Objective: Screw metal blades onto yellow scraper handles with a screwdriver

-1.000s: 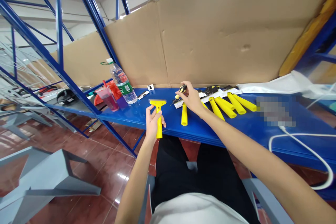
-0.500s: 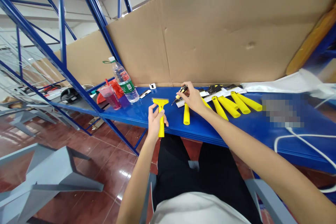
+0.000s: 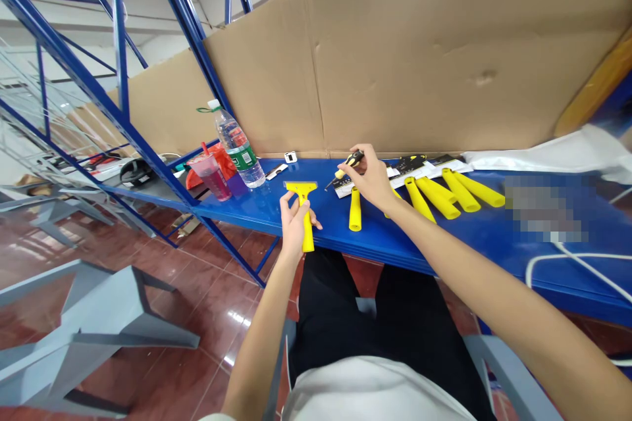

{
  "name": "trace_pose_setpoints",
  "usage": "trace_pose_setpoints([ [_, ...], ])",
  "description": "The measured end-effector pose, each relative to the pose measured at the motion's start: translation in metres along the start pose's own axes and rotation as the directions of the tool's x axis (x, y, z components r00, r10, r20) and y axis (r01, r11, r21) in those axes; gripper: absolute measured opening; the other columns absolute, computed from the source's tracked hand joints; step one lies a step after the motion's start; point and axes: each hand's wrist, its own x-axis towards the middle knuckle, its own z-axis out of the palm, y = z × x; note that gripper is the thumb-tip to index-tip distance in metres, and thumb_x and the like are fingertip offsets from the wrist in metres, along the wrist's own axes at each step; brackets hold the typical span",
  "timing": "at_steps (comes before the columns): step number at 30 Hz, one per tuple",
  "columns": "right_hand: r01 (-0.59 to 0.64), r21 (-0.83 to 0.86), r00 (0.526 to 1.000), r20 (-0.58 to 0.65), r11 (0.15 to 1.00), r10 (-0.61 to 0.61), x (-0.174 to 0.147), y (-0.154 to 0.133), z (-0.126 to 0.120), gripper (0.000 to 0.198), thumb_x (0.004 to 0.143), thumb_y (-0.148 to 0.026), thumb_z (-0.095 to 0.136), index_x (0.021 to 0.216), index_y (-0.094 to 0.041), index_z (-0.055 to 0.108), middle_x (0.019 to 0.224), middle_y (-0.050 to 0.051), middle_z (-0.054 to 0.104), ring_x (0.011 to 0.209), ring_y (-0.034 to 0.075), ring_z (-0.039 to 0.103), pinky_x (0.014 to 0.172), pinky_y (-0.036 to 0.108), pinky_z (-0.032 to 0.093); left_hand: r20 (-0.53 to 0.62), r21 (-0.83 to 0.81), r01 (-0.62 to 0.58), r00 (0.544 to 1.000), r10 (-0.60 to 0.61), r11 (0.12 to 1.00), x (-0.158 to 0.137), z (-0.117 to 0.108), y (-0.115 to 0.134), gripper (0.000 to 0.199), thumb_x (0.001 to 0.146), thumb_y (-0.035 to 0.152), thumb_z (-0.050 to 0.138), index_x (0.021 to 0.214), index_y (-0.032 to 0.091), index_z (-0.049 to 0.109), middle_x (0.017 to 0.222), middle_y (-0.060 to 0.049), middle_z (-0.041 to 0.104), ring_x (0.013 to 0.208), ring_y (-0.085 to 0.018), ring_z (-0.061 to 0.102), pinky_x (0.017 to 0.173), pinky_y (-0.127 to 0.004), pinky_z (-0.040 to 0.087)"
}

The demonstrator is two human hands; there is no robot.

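Note:
My left hand (image 3: 293, 220) is closed around the yellow handle of a scraper (image 3: 307, 231), with its wide head pointing away from me above the table's front edge. In my right hand (image 3: 370, 177) is a black and yellow screwdriver (image 3: 353, 159), its thin shaft pointing left and down toward the tabletop. The tip is apart from the scraper. Just below my right hand, a yellow handle (image 3: 355, 210) lies on the blue table (image 3: 266, 209). Several more yellow handles (image 3: 437, 197) are fanned out to the right, partly behind my forearm.
A water bottle (image 3: 239, 150) and a cup of pink drink (image 3: 213, 176) stand at the left by a blue rack post. Behind the table rises a cardboard wall (image 3: 419, 59). Printed packaging (image 3: 447, 163) lies along the back, and a white cable (image 3: 587, 262) runs at the right.
The view has shifted slightly. The screwdriver's shaft has swung a little and its handle shows more clearly in my right hand. My left hand still holds the scraper.

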Motion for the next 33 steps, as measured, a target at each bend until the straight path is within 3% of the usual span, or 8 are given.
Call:
trace_pose_setpoints([
  [4,-0.003,0.009,0.999,-0.050,1.000,0.004,0.002,-0.002,-0.002,0.050,0.092,-0.064,0.080,0.119,-0.030,0.056,0.095,0.003,0.074,0.085,0.027,0.075,0.083,0.046,0.063,-0.050,-0.008,0.016,0.999,-0.016,1.000,0.002,-0.001,-0.003,0.065,0.083,0.040,0.089,0.128,0.030,0.043,0.093,0.005,0.065,0.055,-0.009,0.058,0.050,-0.025,0.053],
  [12,-0.044,0.084,0.992,-0.112,0.995,0.053,0.004,-0.007,-0.001,0.052,0.092,-0.063,0.079,0.125,-0.031,0.052,0.100,0.005,0.070,0.089,0.028,0.075,0.081,0.048,0.065,-0.079,-0.034,0.039,0.996,-0.042,0.999,0.002,0.002,-0.001,0.066,0.082,0.039,0.089,0.127,0.029,0.042,0.109,0.000,0.070,0.059,-0.009,0.060,0.053,-0.026,0.056],
  [22,-0.089,0.230,0.991,-0.079,0.969,0.110,0.005,-0.005,0.006,0.064,0.086,-0.073,0.083,0.122,-0.032,0.048,0.099,0.004,0.063,0.084,0.026,0.072,0.075,0.048,0.071,0.011,-0.149,0.250,0.968,-0.252,0.957,0.005,-0.004,0.015,0.060,0.081,0.026,0.089,0.125,0.024,0.048,0.124,-0.012,0.073,0.063,-0.008,0.056,0.055,-0.025,0.052],
  [27,-0.099,0.217,0.993,-0.046,0.971,0.111,0.003,-0.001,0.008,0.060,0.088,-0.069,0.082,0.122,-0.033,0.048,0.099,0.004,0.063,0.084,0.026,0.073,0.075,0.048,0.070,0.036,-0.171,0.258,0.966,-0.255,0.951,0.005,-0.005,0.016,0.060,0.081,0.026,0.089,0.125,0.024,0.049,0.133,-0.015,0.072,0.062,-0.007,0.054,0.055,-0.025,0.051],
  [33,-0.102,0.217,0.993,-0.031,0.971,0.111,0.001,0.000,0.009,0.059,0.087,-0.066,0.084,0.120,-0.032,0.048,0.097,0.003,0.064,0.081,0.025,0.073,0.072,0.046,0.071,0.030,-0.184,0.246,0.969,-0.245,0.952,0.006,-0.004,0.014,0.058,0.081,0.025,0.088,0.124,0.024,0.048,0.127,-0.013,0.073,0.060,-0.007,0.052,0.054,-0.024,0.049],
])
